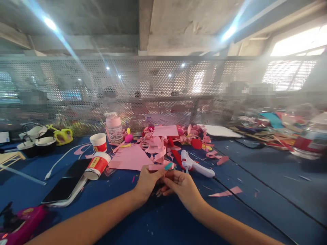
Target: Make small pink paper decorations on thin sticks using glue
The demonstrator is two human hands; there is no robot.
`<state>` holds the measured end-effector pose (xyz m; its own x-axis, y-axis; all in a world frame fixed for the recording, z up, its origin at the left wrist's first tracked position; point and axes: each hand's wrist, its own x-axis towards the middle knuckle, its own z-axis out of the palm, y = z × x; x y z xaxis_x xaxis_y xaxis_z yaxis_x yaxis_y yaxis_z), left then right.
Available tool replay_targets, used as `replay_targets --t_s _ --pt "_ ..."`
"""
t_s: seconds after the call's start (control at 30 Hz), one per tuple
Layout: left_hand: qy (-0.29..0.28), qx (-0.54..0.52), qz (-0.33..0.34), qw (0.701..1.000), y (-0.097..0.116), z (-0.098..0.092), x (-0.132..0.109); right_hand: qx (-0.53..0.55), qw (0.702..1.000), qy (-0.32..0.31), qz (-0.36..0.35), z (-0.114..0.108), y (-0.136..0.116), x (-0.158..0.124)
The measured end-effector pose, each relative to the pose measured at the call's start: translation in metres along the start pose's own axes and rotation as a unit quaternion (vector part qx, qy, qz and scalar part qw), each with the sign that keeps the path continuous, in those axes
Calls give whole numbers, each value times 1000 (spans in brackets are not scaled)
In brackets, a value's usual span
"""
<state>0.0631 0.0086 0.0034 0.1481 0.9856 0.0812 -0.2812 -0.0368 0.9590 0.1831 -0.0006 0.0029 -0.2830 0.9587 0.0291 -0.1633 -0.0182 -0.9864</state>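
Observation:
Above the near middle of the blue table, my left hand (pixel 148 182) pinches a pink strip (pixel 154 167) of paper or felt. A small turquoise patch shows at its thumb tip; whether it is a nail or a covering I cannot tell. My right hand (pixel 182 183) is closed against the left fingertips, its fingers curled in at the same spot. What sits between the right fingers is hidden. Just beyond my right hand lies a white hot glue gun (pixel 200 166). A flat pink sheet (pixel 131 157) lies beyond my left hand.
Pink and red scraps (pixel 196 143) pile up behind my hands. To the left are a tipped paper cup (pixel 97 165), an upright paper cup (pixel 98 142), a phone (pixel 67 182) and a pink-lidded bottle (pixel 113 127). The glue gun's cable (pixel 245 204) runs to the lower right. A perforated screen (pixel 158 81) stands behind.

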Motion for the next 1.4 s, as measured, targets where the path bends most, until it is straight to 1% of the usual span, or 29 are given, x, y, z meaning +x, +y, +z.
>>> replay_targets --t_s 0.07,0.2,0.33,0.43,0.57,0.67,0.73,0.8,0.93,1.0,1.07,1.1,1.17,1.27,1.33,1.4 --pt "2 5 12 1000 0 -1 0 -2 1000 3 -1 0 2 1" --pt "33 8 46 998 -1 -4 2 -4 1000 11 3 -1 5 4" --pt "30 12 57 998 -1 -5 4 -6 1000 4 -1 -1 5 5" --pt "30 13 60 998 2 -5 6 -15 1000 -10 -17 0 2 4" --pt "63 -30 56 996 5 -1 11 -18 997 -25 -64 -1 -1 11" --pt "52 -49 47 996 3 1 17 -23 996 -10 -89 -3 2 21" --pt "53 -45 47 996 0 0 23 -30 996 -1 -86 -5 4 25" --pt "54 -34 64 996 -3 -2 30 -32 996 5 -80 -6 6 26" --pt "100 -34 115 988 -6 -8 40 -15 996 39 -82 -11 5 24" --pt "110 -18 127 986 -6 -9 40 -14 995 51 -87 -14 3 23" --pt "118 12 129 984 -5 -7 36 -20 994 49 -93 -17 1 22" --pt "108 24 120 987 -4 -6 33 -21 994 45 -95 -18 0 21" --pt "32 16 110 993 -4 -4 28 -11 995 34 -91 -19 0 21" --pt "-61 -1 86 994 -7 -2 24 8 997 20 -76 -19 0 19" --pt "-87 -6 69 994 -8 -2 24 8 998 8 -68 -19 2 18" --pt "-80 -11 69 994 -8 -2 24 3 998 -2 -70 -20 3 18"
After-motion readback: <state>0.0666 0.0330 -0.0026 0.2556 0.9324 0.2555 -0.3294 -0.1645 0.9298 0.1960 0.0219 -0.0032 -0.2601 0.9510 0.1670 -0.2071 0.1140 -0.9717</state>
